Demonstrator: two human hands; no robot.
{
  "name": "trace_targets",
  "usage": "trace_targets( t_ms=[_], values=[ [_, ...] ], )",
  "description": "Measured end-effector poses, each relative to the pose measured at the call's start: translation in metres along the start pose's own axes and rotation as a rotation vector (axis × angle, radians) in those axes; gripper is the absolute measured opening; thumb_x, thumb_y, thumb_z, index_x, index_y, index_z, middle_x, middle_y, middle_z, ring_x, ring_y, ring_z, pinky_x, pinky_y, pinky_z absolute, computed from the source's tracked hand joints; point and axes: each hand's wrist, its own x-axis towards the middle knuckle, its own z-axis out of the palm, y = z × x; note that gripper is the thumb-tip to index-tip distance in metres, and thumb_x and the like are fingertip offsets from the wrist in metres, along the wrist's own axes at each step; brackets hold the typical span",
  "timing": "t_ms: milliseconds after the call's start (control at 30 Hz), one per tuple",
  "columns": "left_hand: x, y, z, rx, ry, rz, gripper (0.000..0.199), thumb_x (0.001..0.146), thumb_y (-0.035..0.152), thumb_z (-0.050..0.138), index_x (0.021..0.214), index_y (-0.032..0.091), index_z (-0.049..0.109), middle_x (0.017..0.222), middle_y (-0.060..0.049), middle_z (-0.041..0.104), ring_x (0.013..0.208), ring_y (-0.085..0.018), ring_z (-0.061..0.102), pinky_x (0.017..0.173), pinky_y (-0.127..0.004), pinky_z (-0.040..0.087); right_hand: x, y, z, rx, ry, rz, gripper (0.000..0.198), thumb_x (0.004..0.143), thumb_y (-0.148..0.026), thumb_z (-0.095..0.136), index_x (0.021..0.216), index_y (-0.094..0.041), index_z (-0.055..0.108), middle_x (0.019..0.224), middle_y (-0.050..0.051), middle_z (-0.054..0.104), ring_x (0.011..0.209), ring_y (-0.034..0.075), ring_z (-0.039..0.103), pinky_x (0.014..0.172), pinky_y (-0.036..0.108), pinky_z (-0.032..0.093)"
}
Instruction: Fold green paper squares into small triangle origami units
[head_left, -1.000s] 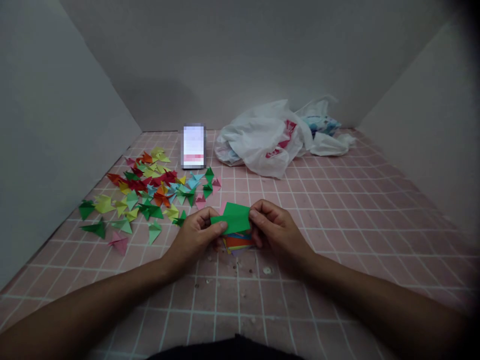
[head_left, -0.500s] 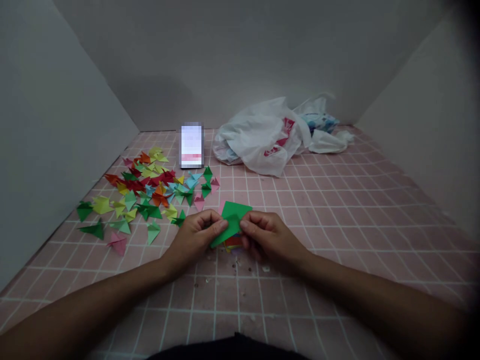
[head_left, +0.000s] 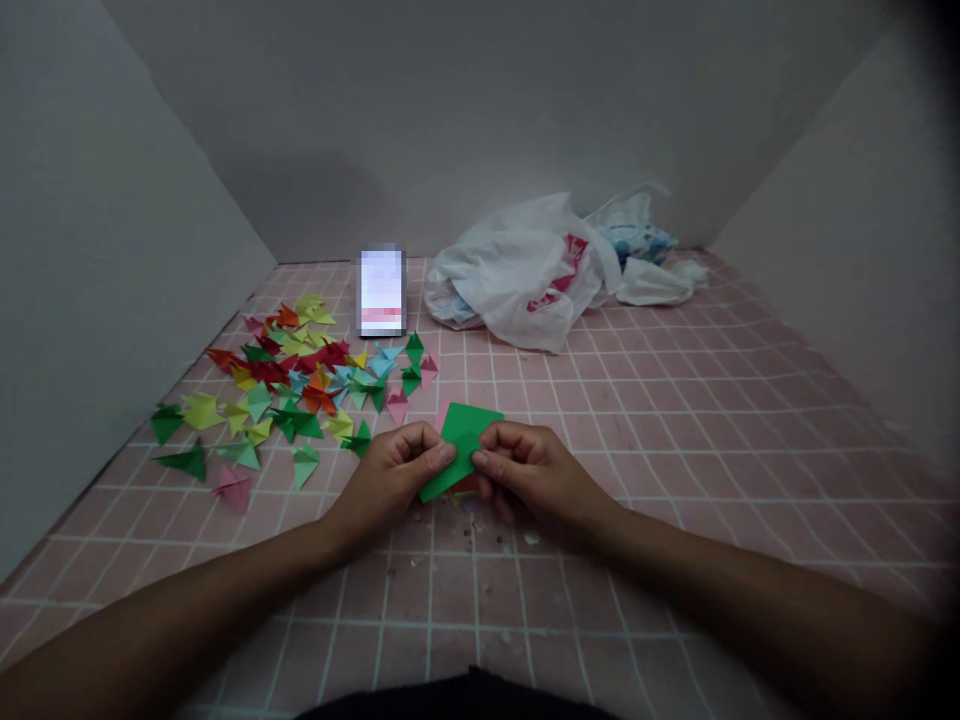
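Note:
Between my hands is a sheet of green origami paper, tilted and gripped at both sides. My left hand pinches its left edge, with the thumb on top. On the right edge, the thumb and forefinger of my right hand close on the paper, the other fingers curled beneath. Partly hidden under the green sheet lies a stack of coloured paper, showing orange and a bit of pink. Left of my hands spreads a pile of folded paper cranes in red, orange, yellow, green, blue and pink.
A phone with a lit, blurred screen stands upright near the back wall. Right of it lie a crumpled white plastic bag and a blue-and-white packet. Small scraps dot the pink gridded surface. Walls rise at the left, back and right.
My right thumb has slid slightly left and down along the green paper. The sheet's lower edge has dropped a little, covering more of the coloured stack. My left hand stays nearly still.

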Motion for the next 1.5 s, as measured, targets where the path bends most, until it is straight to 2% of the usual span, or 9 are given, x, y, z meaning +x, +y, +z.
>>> trace_targets(
  t_ms=[133,233,467,600,700,833,1067,1267,1500],
  values=[
    [0.0,0.002,-0.001,0.099,-0.046,0.07,0.031,0.083,0.041,0.067,0.068,0.017,0.054,0.06,0.005,0.045,0.053,-0.008,0.037,0.049,-0.021,0.028,0.003,0.006,0.0,0.005,-0.006,-0.021,0.024,0.082,-0.037,0.071,0.078,-0.021,0.054,0.055,-0.005,0.06,0.039,0.008,0.05,0.039,0.019,0.037],
    [-0.001,0.002,-0.002,0.175,-0.098,0.111,0.03,0.084,0.04,0.066,0.068,0.017,0.056,0.063,0.004,0.046,0.058,-0.009,0.039,0.052,-0.021,0.03,0.002,0.008,-0.001,-0.01,-0.039,-0.02,0.021,0.084,-0.038,0.068,0.081,-0.022,0.054,0.049,-0.007,0.058,0.037,0.009,0.05,0.038,0.02,0.036],
    [-0.004,0.002,-0.001,0.179,-0.184,0.081,0.028,0.085,0.038,0.064,0.069,0.017,0.055,0.061,0.005,0.044,0.056,-0.009,0.037,0.053,-0.022,0.029,-0.007,-0.001,-0.001,-0.329,0.049,-0.149,0.035,0.091,-0.039,0.057,0.063,-0.021,0.049,0.045,-0.004,0.053,0.038,0.009,0.051,0.038,0.019,0.035],
    [-0.003,0.001,-0.001,0.117,-0.102,0.072,0.031,0.084,0.04,0.066,0.068,0.017,0.053,0.061,0.006,0.043,0.055,-0.008,0.035,0.052,-0.021,0.028,-0.003,0.002,-0.002,-0.167,0.113,-0.138,0.038,0.095,-0.049,0.051,0.07,-0.02,0.054,0.051,-0.004,0.056,0.037,0.009,0.052,0.036,0.019,0.038],
    [-0.001,-0.001,-0.002,0.066,-0.031,0.052,0.033,0.084,0.044,0.066,0.07,0.017,0.053,0.061,0.006,0.045,0.055,-0.008,0.036,0.052,-0.021,0.029,0.001,0.005,-0.001,-0.035,0.021,-0.061,0.03,0.088,-0.049,0.062,0.085,-0.02,0.057,0.059,-0.004,0.063,0.039,0.011,0.058,0.037,0.02,0.044],
    [0.001,-0.003,-0.004,0.089,-0.033,0.048,0.034,0.084,0.046,0.066,0.072,0.016,0.056,0.063,0.004,0.05,0.056,-0.008,0.04,0.053,-0.022,0.032,0.003,0.006,0.0,-0.005,-0.038,0.013,0.025,0.082,-0.04,0.069,0.08,-0.02,0.054,0.06,-0.004,0.064,0.039,0.011,0.059,0.038,0.021,0.046],
    [0.001,-0.003,-0.003,0.116,-0.083,0.119,0.028,0.084,0.04,0.065,0.073,0.015,0.059,0.065,0.002,0.054,0.059,-0.009,0.045,0.055,-0.022,0.036,0.005,0.005,-0.003,-0.044,0.007,-0.097,0.018,0.083,-0.032,0.068,0.08,-0.019,0.056,0.061,-0.003,0.065,0.045,0.009,0.06,0.044,0.02,0.045],
    [0.001,-0.003,-0.003,0.103,-0.088,0.072,0.028,0.081,0.04,0.068,0.072,0.015,0.059,0.064,0.002,0.052,0.057,-0.009,0.044,0.053,-0.021,0.035,0.005,0.007,-0.003,-0.016,0.018,-0.105,0.014,0.08,-0.025,0.066,0.088,-0.02,0.055,0.056,-0.006,0.063,0.043,0.009,0.059,0.043,0.02,0.041],
    [0.002,-0.009,-0.002,-0.213,-0.107,-0.074,0.026,0.077,0.037,0.073,0.072,0.016,0.059,0.058,0.003,0.055,0.049,-0.007,0.046,0.048,-0.019,0.034,0.003,0.006,-0.005,0.047,-0.016,-0.18,0.007,0.081,-0.022,0.065,0.088,-0.02,0.063,0.056,-0.005,0.066,0.049,0.011,0.065,0.052,0.022,0.048]
  ],
)
